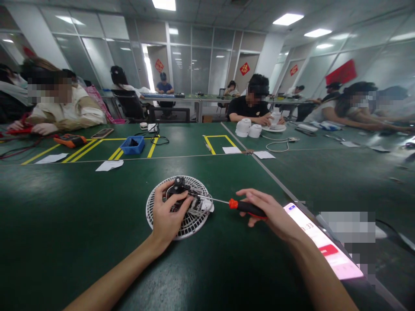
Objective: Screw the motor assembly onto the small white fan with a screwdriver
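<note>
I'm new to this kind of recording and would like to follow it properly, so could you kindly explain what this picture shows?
There is no machine here: a person works with two bare hands. The single picture comes from a camera worn on that person's head, looking forward and down.

The left hand grips a small dark assembly over a round white grille on the green table. The right hand loosely holds a red-and-black screwdriver, its shaft pointing at the assembly. The exact tip contact is too small to tell.

Beside the right forearm lies a lit phone. Farther off are a blue bin and other people, including one in a black top.
</note>
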`<action>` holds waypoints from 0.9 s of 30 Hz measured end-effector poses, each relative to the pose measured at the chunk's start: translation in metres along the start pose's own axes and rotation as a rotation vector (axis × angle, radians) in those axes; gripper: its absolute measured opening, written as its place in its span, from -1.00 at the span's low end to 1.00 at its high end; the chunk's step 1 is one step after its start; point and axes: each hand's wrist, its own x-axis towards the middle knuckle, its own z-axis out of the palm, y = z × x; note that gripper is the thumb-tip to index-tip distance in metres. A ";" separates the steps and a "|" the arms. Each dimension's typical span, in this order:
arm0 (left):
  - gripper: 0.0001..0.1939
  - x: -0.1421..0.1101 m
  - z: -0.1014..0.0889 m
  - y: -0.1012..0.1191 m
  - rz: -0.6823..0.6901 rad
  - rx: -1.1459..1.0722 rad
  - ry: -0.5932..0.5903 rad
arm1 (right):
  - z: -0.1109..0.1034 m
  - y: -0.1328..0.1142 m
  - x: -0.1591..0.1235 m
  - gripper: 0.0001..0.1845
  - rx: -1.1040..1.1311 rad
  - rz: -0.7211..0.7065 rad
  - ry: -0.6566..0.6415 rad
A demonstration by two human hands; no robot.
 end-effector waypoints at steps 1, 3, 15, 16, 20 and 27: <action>-0.88 0.000 0.000 0.000 -0.001 0.000 -0.001 | 0.001 -0.001 -0.001 -0.43 0.003 0.041 -0.014; -0.87 0.000 -0.001 0.001 0.001 0.000 -0.002 | 0.002 -0.003 -0.002 -0.42 -0.013 0.081 -0.023; -0.87 0.001 -0.001 0.001 0.010 0.013 -0.001 | -0.007 -0.001 0.001 -0.58 -0.114 -0.188 0.083; -0.87 0.001 -0.001 0.002 0.011 0.013 -0.002 | -0.007 -0.001 0.001 -0.59 -0.134 -0.210 0.091; -0.87 0.002 -0.001 0.001 0.010 0.006 -0.005 | -0.007 -0.001 0.001 -0.62 -0.168 -0.208 0.077; -0.88 0.001 -0.001 0.001 0.009 0.011 -0.004 | -0.005 0.002 0.002 -0.57 -0.078 -0.043 0.001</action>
